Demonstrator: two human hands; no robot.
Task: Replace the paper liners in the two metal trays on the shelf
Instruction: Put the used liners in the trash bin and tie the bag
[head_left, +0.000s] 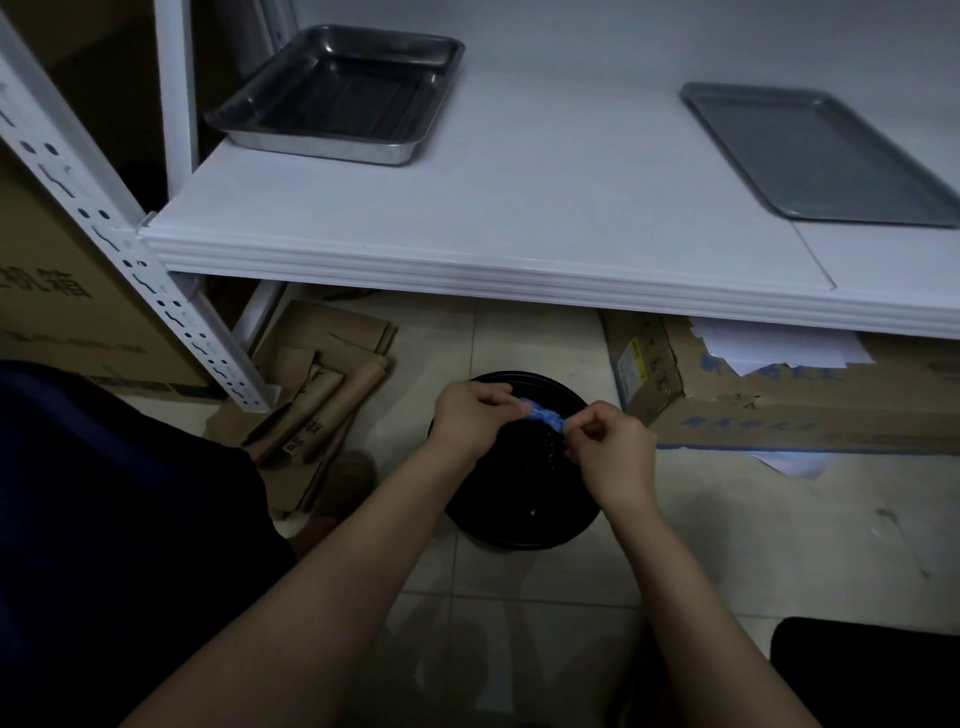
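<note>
Two metal trays stand on the white shelf. The deep shiny tray is at the back left and shows no liner. The flat grey tray lies at the right, also bare. Below the shelf, my left hand and my right hand together hold a crumpled blue wad between their fingertips. They hold it directly above a round black bin on the floor.
A cardboard box holding white paper sheets sits under the shelf at right. Flattened brown cardboard lies on the tiled floor at left. The white perforated shelf post slants at left beside a large carton.
</note>
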